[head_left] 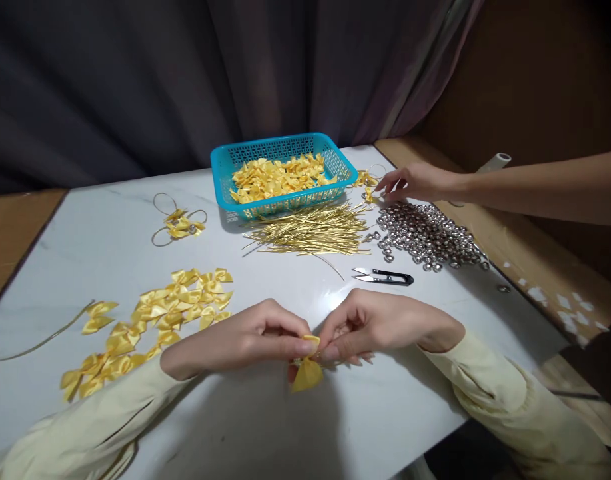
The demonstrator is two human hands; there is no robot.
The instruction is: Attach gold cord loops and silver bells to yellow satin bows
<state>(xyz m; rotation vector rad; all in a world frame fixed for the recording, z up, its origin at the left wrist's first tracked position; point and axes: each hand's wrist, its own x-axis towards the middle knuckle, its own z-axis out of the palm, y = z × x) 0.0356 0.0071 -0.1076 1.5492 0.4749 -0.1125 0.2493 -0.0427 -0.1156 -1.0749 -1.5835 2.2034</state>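
Pinching a yellow satin bow [308, 375] just above the near part of the table [385, 413], your left hand [255, 337] has its thumb and fingers closed on the ribbon. Your right hand [380, 323] is closed too, gripping the bow's right side; its fingertips are partly hidden, so I cannot tell whether it also pinches a cord. You seem to be partway through this piece: no finished loop shows on it.

Left of your hands, plenty is left to do: a spread of loose bows [150, 313] shows no loops or bells, and a single gold cord [45, 343] lies near its outer edge. Thread snips [385, 277] rest beyond your right hand, apart from it.

Farther out, a small cluster of looped bows [185, 229], at least one with a bell, looks like the finished work on your left. Supplies remain ample: a heap of gold cords [310, 232] and, to its right, a pile of silver jingle bells [428, 233]. Beyond the bells, a co-worker's hand [415, 181] touches another bow piece [369, 194]. Behind the cords, the turquoise basket [219, 183] holds many more basket bows [280, 177].
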